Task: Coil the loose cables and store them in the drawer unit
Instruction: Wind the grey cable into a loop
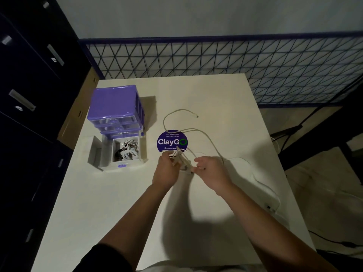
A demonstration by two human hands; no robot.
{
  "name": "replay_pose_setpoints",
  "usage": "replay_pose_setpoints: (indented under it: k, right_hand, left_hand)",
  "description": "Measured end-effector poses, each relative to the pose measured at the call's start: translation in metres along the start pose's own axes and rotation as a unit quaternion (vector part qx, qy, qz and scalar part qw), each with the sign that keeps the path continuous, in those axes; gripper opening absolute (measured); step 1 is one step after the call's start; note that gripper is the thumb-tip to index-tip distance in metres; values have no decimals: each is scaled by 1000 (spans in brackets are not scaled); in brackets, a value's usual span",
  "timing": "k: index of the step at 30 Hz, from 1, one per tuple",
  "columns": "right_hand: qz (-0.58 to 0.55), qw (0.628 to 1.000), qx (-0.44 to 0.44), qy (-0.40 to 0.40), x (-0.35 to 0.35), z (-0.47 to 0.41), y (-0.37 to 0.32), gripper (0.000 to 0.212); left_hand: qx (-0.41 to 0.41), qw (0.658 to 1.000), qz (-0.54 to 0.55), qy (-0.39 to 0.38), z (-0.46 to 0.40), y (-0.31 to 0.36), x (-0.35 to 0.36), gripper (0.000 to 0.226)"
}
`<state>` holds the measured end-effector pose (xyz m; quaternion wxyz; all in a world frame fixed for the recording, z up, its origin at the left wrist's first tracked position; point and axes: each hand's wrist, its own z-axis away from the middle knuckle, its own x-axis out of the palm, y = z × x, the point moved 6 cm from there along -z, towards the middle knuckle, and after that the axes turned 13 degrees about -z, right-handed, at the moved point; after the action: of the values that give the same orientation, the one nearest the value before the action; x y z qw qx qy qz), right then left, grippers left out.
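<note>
Both hands (167,169) (211,171) pinch the cable (198,132) mid-coil; next, wind in the far slack, then drop into open drawer (121,165).

bench (110,195): white and square
sticker (172,141): round, purple, says "ClayGo", stuck flat on the bench
cabinet (25,79): dark, with silver handles, left of the bench
cardboard box (78,112): brown, between cabinet and bench
wire fence (225,57): black criss-cross wires, behind the bench

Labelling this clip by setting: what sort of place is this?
Probably an office pantry or break area: the round table sticker reads "keep our pantries clean", and dark filing cabinets stand beside the white table.
</note>
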<state>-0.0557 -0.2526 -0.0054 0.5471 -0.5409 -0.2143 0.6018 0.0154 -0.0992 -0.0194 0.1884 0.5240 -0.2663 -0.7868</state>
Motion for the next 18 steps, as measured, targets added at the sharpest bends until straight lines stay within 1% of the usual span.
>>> replay_pose_setpoints:
  k: [1,3,6,8,10,13,16,18]
  right_hand:
    - [26,999,-4,-21,3,1,-1,26]
    - [52,998,-19,-33,7,4,-3,15]
    - [13,999,-36,-4,0,9,-9,13]
    - [13,998,-61,5,-8,13,-15,15]
    - [6,996,-86,22,-19,13,-21,15]
    - [-45,990,-123,56,-41,12,-34,12]
    - [-138,978,-130,87,-67,14,-49,13]
    - [-178,970,-130,105,-83,15,-57,12]
  left_hand:
    - [2,1000,10,4,0,3,0,48]
    - [15,1000,14,12,-2,9,1,52]
    - [37,999,-14,27,-8,15,1,54]
    - [53,997,-38,36,-8,23,-2,50]
    - [59,995,-62,50,-6,33,-8,40]
    - [52,994,-71,72,-10,38,-15,24]
    - [47,991,-82,89,-13,36,-21,27]
    - [55,993,-59,85,-12,38,-26,30]
